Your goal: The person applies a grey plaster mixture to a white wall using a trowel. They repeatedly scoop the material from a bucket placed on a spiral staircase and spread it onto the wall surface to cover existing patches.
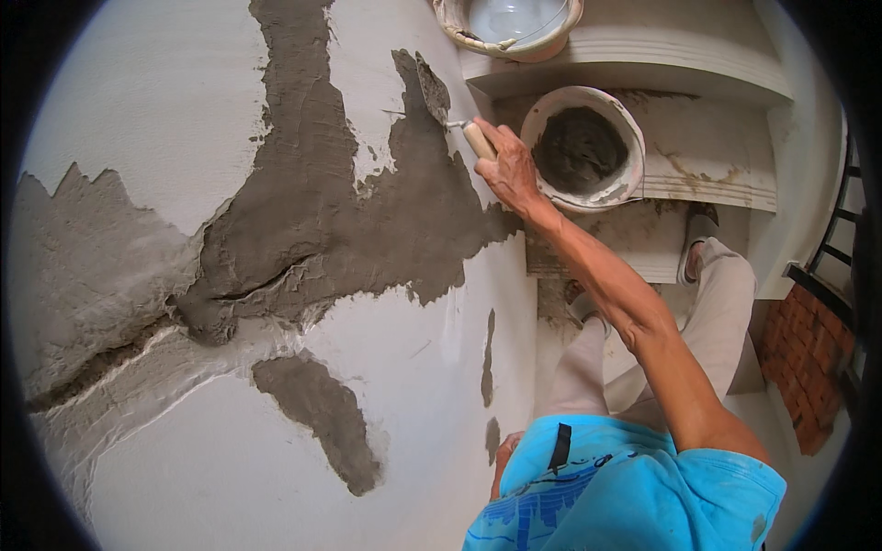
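Note:
My right hand [505, 165] grips the wooden handle of a trowel [432, 92], whose metal blade lies against fresh grey mortar [358, 230] at the upper part of the white wall [184, 459]. A long crack [101, 363] runs through the rougher plaster at the left. Just right of my hand, a white bucket [627, 161] holding dark grey mortar stands on a stair step. My left hand [505, 450] is low beside the wall, mostly hidden by my blue shirt; its fingers cannot be made out clearly.
A second bucket [560, 18] with pale liquid sits on a higher step [698, 50]. My feet are on the stairs [707, 184] below the mortar bucket. At the right are a dark metal railing [836, 230] and, lower down, reddish bricks [799, 367].

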{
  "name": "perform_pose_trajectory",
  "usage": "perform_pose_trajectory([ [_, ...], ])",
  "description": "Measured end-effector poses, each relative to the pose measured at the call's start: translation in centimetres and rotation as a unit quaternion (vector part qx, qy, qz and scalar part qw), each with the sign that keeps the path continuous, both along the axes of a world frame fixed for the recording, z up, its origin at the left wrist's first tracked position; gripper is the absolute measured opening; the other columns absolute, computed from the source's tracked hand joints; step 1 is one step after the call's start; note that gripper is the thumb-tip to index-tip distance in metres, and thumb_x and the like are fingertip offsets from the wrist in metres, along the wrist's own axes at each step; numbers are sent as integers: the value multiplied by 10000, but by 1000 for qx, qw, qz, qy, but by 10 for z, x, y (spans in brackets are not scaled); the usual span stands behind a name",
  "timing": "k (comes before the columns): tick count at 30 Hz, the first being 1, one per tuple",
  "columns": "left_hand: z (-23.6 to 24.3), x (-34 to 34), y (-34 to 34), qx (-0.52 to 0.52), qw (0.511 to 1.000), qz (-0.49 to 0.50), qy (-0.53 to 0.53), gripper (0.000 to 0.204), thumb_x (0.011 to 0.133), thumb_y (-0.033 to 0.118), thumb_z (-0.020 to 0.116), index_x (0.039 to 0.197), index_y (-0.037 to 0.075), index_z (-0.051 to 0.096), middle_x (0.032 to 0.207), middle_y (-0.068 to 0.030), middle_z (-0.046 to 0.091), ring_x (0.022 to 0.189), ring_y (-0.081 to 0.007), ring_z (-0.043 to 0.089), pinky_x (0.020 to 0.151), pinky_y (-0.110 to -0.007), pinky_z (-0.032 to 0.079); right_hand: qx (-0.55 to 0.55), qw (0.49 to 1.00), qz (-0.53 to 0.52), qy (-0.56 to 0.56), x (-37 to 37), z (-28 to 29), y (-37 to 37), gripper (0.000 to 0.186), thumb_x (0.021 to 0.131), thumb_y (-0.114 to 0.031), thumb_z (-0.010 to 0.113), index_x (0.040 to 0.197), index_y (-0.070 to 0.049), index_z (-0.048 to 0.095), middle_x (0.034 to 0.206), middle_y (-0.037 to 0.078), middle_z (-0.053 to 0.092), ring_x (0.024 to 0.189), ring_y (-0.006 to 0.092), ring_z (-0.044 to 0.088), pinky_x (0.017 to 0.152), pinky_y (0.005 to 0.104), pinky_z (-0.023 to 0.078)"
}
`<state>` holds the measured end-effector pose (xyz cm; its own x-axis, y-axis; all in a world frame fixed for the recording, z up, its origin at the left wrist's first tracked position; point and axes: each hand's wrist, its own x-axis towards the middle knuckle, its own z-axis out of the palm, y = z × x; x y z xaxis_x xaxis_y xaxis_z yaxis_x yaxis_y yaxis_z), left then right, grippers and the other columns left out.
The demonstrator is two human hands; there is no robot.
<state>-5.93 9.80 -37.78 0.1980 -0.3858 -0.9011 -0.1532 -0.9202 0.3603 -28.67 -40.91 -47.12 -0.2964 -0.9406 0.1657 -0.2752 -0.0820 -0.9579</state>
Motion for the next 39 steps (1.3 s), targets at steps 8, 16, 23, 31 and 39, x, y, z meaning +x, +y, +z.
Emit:
perform_pose_trajectory([
  [8, -11, 6, 9, 16, 1000, 3, 10, 347, 967, 143, 663, 1273, -16, 628, 1105, -111, 721, 992, -174, 675, 883, -328, 547, 26, 997, 65, -13, 2, 10, 21, 668, 753, -92, 605, 1420, -72, 576, 968, 182, 560, 907, 378, 614, 845, 472, 509],
  [16, -4, 3, -8, -1, 1000, -23, -5, 371, 1006, 164, 638, 1325, -20, 588, 1096, -109, 716, 1015, -178, 669, 891, -311, 540, -3, 1000, 18, 2, -10, 12, -14, 678, 747, -84, 605, 1424, -74, 570, 973, 184, 560, 912, 378, 618, 847, 464, 511],
  [23, -12, 8, 6, -1, 1000, -13, 14, 383, 992, 186, 662, 1318, -8, 609, 1135, -116, 714, 1040, -182, 666, 925, -320, 528, 1, 998, 62, -4, -2, 13, 14, 692, 743, -76, 605, 1433, -72, 553, 969, 183, 555, 911, 389, 617, 850, 471, 511],
  [31, -32, 31, 15, 2, 994, -94, -52, 350, 996, 247, 677, 1251, 9, 656, 1163, -120, 714, 1056, -164, 662, 916, -306, 521, -16, 1000, 12, 10, -11, 23, -17, 696, 738, -45, 602, 1431, -64, 547, 992, 189, 547, 928, 378, 606, 849, 454, 501],
  [39, -28, 19, 10, 5, 999, -38, -1, 320, 1001, 226, 660, 1242, 15, 657, 1125, -102, 722, 1025, -136, 658, 893, -294, 526, -5, 998, 65, 11, -10, 19, 39, 701, 739, -28, 617, 1432, -93, 538, 1000, 164, 563, 869, 371, 622, 798, 462, 529],
])
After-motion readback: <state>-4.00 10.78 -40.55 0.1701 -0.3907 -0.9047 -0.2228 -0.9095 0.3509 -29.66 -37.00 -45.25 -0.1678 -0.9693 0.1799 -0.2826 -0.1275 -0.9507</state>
